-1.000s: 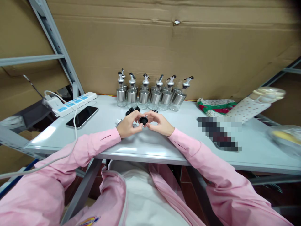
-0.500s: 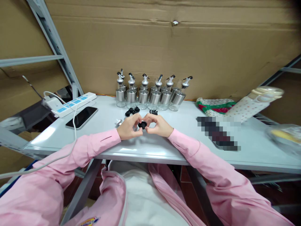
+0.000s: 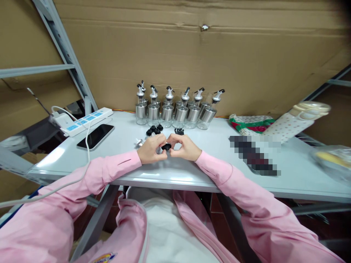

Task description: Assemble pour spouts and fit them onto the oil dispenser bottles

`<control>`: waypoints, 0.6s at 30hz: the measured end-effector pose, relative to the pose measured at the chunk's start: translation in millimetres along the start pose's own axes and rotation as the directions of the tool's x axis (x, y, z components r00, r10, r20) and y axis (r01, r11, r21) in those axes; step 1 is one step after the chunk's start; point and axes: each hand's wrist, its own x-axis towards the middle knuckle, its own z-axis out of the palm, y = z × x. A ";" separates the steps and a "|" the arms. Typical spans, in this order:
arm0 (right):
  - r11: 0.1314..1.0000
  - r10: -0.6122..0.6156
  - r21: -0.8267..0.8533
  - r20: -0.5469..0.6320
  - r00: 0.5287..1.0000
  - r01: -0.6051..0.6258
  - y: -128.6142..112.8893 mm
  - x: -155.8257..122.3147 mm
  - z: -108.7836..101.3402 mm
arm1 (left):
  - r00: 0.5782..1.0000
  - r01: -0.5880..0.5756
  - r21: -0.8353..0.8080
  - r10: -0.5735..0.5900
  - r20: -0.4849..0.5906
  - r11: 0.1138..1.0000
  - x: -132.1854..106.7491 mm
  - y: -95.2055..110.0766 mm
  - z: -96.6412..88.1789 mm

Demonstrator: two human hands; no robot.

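Between my two hands is a round black stopper (image 3: pixel 166 147), pinched at its sides above the front of the table. My left hand (image 3: pixel 151 149) grips its left side with thumb and fingers. On its right side, the fingertips of my right hand (image 3: pixel 185 147) are closed. Just behind the hands lie several black stoppers (image 3: pixel 154 129) in a cluster and a small row of black levers (image 3: pixel 179 131). Silvery spout parts (image 3: pixel 139 143) lie beside my left hand, partly hidden by it.
Several glass bottles with steel sleeves (image 3: pixel 167 113) stand along the back, the front ones topped with pourer spouts. A phone (image 3: pixel 95 137), a power strip (image 3: pixel 87 121) and a white cable are at left. At right are a dotted tumbler (image 3: pixel 290 122) and a patterned cloth (image 3: pixel 248 124).
The black stopper has turned in my fingers, and its wide rim now faces upward more. Both hands have stayed in nearly the same place.
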 end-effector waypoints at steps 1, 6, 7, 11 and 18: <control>1.000 -0.002 0.000 0.002 1.000 0.002 0.0 0.1 0.3 | 1.000 -0.007 0.021 0.008 -0.002 1.000 0.5 0.6 0.0; 1.000 -0.004 0.018 -0.006 1.000 0.004 0.4 0.1 2.4 | 0.999 -0.038 0.093 0.040 -0.020 0.995 3.1 2.7 -1.8; 0.999 -0.003 0.033 -0.005 1.000 0.003 0.8 0.1 2.8 | 0.999 -0.040 0.094 0.042 -0.017 0.995 3.3 2.5 -2.4; 0.990 0.010 0.139 0.021 1.000 -0.013 5.6 1.4 2.5 | 0.999 0.023 0.060 -0.021 -0.041 0.998 1.1 -1.7 -2.9; 0.992 -0.005 0.123 -0.070 0.997 0.014 13.9 4.2 -4.5 | 0.987 0.110 -0.068 -0.117 -0.108 0.992 -3.7 -12.8 0.7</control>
